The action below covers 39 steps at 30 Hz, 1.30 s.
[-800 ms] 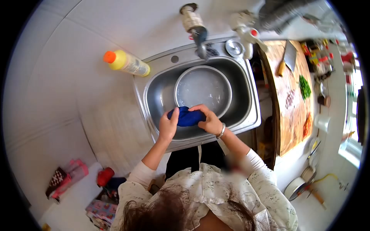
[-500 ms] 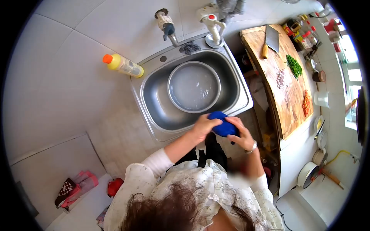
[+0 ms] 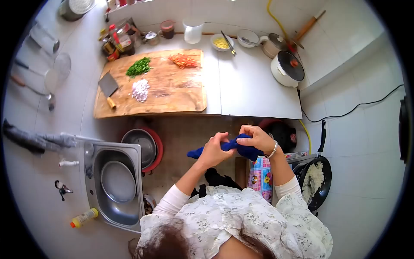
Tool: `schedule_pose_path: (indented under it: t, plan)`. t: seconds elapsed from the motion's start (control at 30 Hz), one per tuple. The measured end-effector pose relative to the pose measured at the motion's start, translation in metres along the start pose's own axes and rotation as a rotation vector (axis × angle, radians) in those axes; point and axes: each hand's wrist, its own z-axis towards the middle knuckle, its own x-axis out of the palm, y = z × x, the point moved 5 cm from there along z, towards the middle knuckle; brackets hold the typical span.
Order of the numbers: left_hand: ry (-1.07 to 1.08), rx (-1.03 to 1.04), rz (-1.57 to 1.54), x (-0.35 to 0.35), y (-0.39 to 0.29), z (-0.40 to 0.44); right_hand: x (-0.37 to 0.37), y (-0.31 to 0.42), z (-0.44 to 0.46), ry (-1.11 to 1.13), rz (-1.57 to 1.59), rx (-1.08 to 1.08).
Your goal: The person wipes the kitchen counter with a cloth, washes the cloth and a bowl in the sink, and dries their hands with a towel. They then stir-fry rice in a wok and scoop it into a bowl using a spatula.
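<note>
A dark blue cloth [image 3: 250,152] is stretched between my two hands, in front of my body and below the counter's front edge. My left hand [image 3: 214,150] grips its middle, and one end sticks out to the left. With fingers bent, my right hand [image 3: 256,139] holds the bunched part, which hangs beneath it. A bracelet is on my right wrist. Beyond the hands, a wooden board [image 3: 172,90] carries chopped greens [image 3: 139,67], chopped red pieces [image 3: 183,61], pale purple bits [image 3: 140,90] and a cleaver [image 3: 108,84].
The steel sink [image 3: 131,216] with a round basin [image 3: 118,181] is at the lower left, a yellow bottle [image 3: 84,217] beside it. A white pot [image 3: 287,69] stands at the counter's right. A wok [image 3: 317,181] holding white food is at the right.
The view has turned from the sink toward the counter with the board. Both hands have moved away from the sink with the blue cloth, which is now drawn out longer between them.
</note>
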Motion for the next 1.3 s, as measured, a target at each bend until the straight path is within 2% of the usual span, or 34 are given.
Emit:
schedule_pose_path:
  t: [0.13, 0.2, 0.27, 0.3, 0.37, 0.4, 0.43, 0.5, 0.57, 0.63, 0.7, 0.73, 0.77, 0.8, 0.83, 0.87, 0.93, 0.97, 1.0, 1.03, 1.1, 1.17, 1.3]
  plan:
    - [-0.318, 0.414, 0.306, 0.023, -0.023, 0.056, -0.063, 0.029, -0.006, -0.228, -0.405, -0.088]
    - [-0.283, 0.361, 0.217, 0.027, -0.017, 0.098, -0.091, 0.066, -0.009, -0.381, -0.472, -0.125]
    - [-0.344, 0.304, 0.175, 0.015, -0.026, 0.134, -0.107, 0.112, -0.012, -0.541, -0.617, -0.362]
    - [-0.396, 0.316, 0.156, 0.007, -0.035, 0.155, -0.115, 0.129, -0.012, -0.612, -0.670, -0.375]
    - [-0.331, 0.214, -0.036, 0.001, -0.031, 0.188, -0.122, 0.148, -0.010, -0.722, -0.708, -0.483]
    - [-0.293, 0.140, -0.136, -0.001, -0.027, 0.200, -0.126, 0.148, -0.004, -0.702, -0.726, -0.498]
    - [-0.250, 0.062, -0.238, 0.000, -0.020, 0.210, -0.125, 0.141, 0.006, -0.652, -0.794, -0.450]
    - [-0.176, 0.015, -0.137, 0.002, 0.011, 0.212, -0.121, 0.109, 0.032, -0.556, -0.926, -0.345]
    - [-0.075, -0.085, -0.096, 0.013, 0.063, 0.204, -0.121, 0.048, 0.061, -0.271, -1.069, -0.019]
    - [0.009, -0.238, -0.078, 0.015, 0.105, 0.178, -0.157, -0.029, 0.093, -0.177, -0.905, 0.179]
    - [0.077, -0.411, -0.032, 0.007, 0.139, 0.153, -0.209, -0.071, 0.124, -0.571, -0.776, -0.046]
    - [0.024, -0.356, -0.086, 0.006, 0.169, 0.137, -0.226, -0.108, 0.141, -0.801, -0.911, -0.052]
    - [0.019, -0.410, -0.122, -0.001, 0.183, 0.123, -0.238, -0.150, 0.161, -1.030, -1.043, -0.061]
    - [0.026, -0.519, -0.125, -0.005, 0.191, 0.115, -0.247, -0.214, 0.198, -0.909, -1.139, 0.145]
    - [0.043, -0.576, -0.130, -0.007, 0.197, 0.104, -0.191, -0.150, 0.201, -0.992, -1.248, 0.290]
    - [0.051, -0.628, -0.130, -0.012, 0.204, 0.098, -0.166, -0.146, 0.221, -1.016, -1.286, 0.190]
    - [0.043, -0.687, -0.170, -0.024, 0.198, 0.107, -0.108, -0.120, 0.241, -0.660, -1.115, -0.061]
    - [0.024, -0.700, -0.200, -0.026, 0.193, 0.111, -0.077, -0.118, 0.246, -0.450, -1.132, -0.222]
    - [0.003, -0.718, -0.266, -0.025, 0.203, 0.113, -0.067, -0.119, 0.251, -0.397, -1.106, -0.272]
    - [0.015, -0.732, -0.269, -0.031, 0.186, 0.126, -0.069, -0.118, 0.258, -0.351, -1.088, -0.324]
    - [-0.026, -0.716, -0.333, -0.034, 0.185, 0.140, -0.097, -0.112, 0.277, -0.389, -0.794, -0.411]
    - [-0.072, -0.714, -0.354, -0.040, 0.168, 0.158, -0.126, -0.085, 0.312, -0.408, -0.842, -0.448]
    - [-0.140, -0.709, -0.471, -0.027, 0.167, 0.188, -0.173, -0.071, 0.400, -0.283, -0.907, -0.505]
